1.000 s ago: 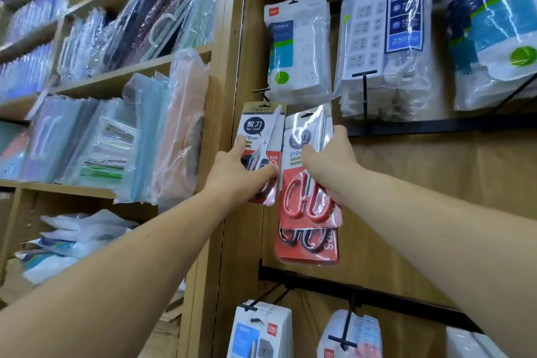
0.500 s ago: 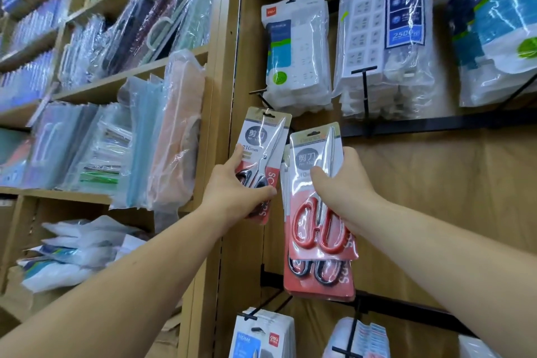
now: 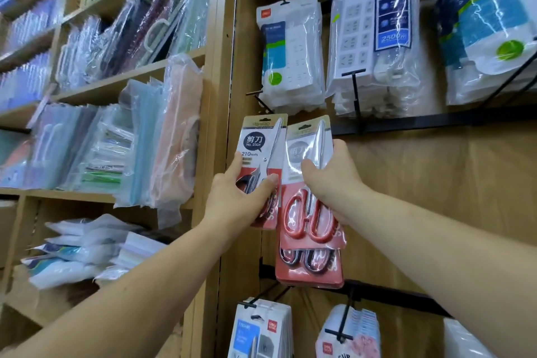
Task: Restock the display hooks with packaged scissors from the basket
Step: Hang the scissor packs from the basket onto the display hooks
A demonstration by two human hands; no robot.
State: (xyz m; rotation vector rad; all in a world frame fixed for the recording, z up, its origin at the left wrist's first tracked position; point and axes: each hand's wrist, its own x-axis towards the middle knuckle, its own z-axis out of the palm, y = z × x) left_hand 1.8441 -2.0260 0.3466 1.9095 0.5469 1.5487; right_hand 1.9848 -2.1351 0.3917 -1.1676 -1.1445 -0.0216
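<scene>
Both arms raised to the wooden panel, just under the hanging power-strip bags (image 3: 290, 55). My left hand (image 3: 241, 197) pinches one carded scissors pack (image 3: 261, 151) low on the card, thumb across the front, so the hang slot at the top stays free for the bare hook (image 3: 258, 100) just above it. My right hand (image 3: 334, 180) is closed around a stack of scissors packs (image 3: 309, 212), gripped at the middle so the tops line up; the front one shows red handles, and a dark-handled pack peeks out below it. Count: one pack on the left; on the right at least two, probably more (edges too bunched to separate). One empty hook in reach by my reckoning. Neither load is on a hook yet. Basket not in view. Next job: lift the slot onto the prong.
</scene>
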